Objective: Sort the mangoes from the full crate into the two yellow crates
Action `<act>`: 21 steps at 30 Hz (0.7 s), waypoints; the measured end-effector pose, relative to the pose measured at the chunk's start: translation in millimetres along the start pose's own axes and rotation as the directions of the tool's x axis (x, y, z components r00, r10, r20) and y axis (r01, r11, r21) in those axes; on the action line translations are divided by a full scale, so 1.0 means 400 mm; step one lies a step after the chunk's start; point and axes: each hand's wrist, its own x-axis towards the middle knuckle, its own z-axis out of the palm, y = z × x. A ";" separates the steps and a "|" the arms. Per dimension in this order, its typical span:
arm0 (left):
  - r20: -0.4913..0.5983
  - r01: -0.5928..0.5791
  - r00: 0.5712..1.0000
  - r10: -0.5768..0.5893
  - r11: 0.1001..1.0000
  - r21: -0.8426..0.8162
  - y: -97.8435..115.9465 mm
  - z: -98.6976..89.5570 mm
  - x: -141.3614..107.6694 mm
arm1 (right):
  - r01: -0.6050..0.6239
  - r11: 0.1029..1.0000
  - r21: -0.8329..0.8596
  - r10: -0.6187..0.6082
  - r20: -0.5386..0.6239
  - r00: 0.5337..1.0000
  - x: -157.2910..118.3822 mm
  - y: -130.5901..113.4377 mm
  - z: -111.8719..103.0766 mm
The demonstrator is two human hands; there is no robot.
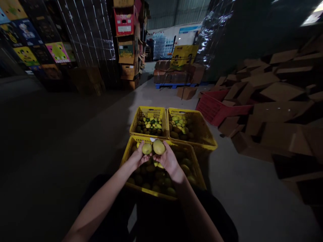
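My left hand (139,157) is closed around a small greenish-yellow lemon (146,149). Close beside it, my right hand (168,159) grips a larger, paler yellow lemon (159,147). Both hands are over the near yellow crate (199,169), which holds many lemons (151,176), mostly in shadow. Behind it stand two more yellow crates side by side. The far left crate (133,121) contains small yellow and dark green lemons (150,125). In the far right crate (205,134), yellow-green lemons (178,123) lie mainly toward its left side.
A red crate (212,109) and a big heap of cardboard boxes (282,111) lie to the right. Stacked cartons (126,50) rise at the back. Beyond the crates, a blue pallet (174,86) carries boxes and a yellow carton (183,56). Colourful cartons (27,33) are stacked far left.
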 end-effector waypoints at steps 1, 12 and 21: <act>0.000 0.012 1.000 -0.012 0.999 -0.037 0.001 -0.001 0.002 | 0.003 1.000 -0.004 -0.003 -0.011 1.000 0.001 0.002 0.001; 0.023 0.019 1.000 -0.014 0.970 -0.241 0.021 0.006 -0.007 | 0.004 0.998 0.060 0.000 -0.061 0.998 0.003 -0.007 0.002; -0.073 -0.149 0.988 0.133 0.941 -0.304 0.019 0.003 0.001 | 0.297 0.927 -0.230 -0.318 -0.055 0.947 -0.022 0.012 0.020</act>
